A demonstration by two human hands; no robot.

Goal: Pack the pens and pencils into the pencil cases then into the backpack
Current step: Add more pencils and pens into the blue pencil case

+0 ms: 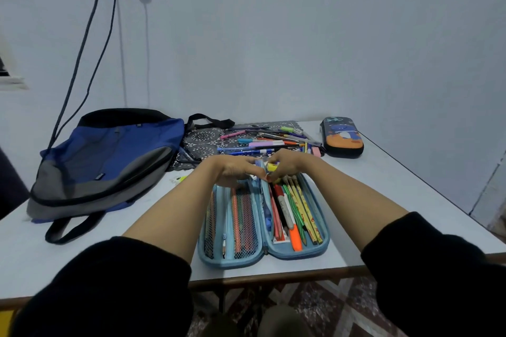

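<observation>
Head view: we look down on a pale desk (397, 194) set against a plain light wall. Near us, in the middle, a light-blue pencil case (298, 254) lies unzipped and opened flat. Its left half has a mesh pocket (243, 216) with pencils behind the netting. Its right half holds a row of pens and yellow pencils (308, 216), with an orange highlighter (295, 239) at the near end.

Both forearms reach out from black sleeves and meet at the far end of the case. The left hand (235, 169) has its fingers curled down at the case's centre divider; we cannot tell whether it grips the fabric or only rests there. The right hand (287, 165) pinches a small yellow marker (272, 166) between thumb and fingers, just above the far end of the right half.

Just beyond the hands, a heap of loose pens (268, 139) lies partly on a dark patterned mat (205, 137), with a pink eraser (316, 151) at its right edge. Far right stands a second pencil case (342, 137), dark with orange print and zipped closed. On the left lies a blue and grey backpack (109, 156), flat on the desk, its strap trailing toward us. Two dark cables (82, 49) hang down the wall behind it.
</observation>
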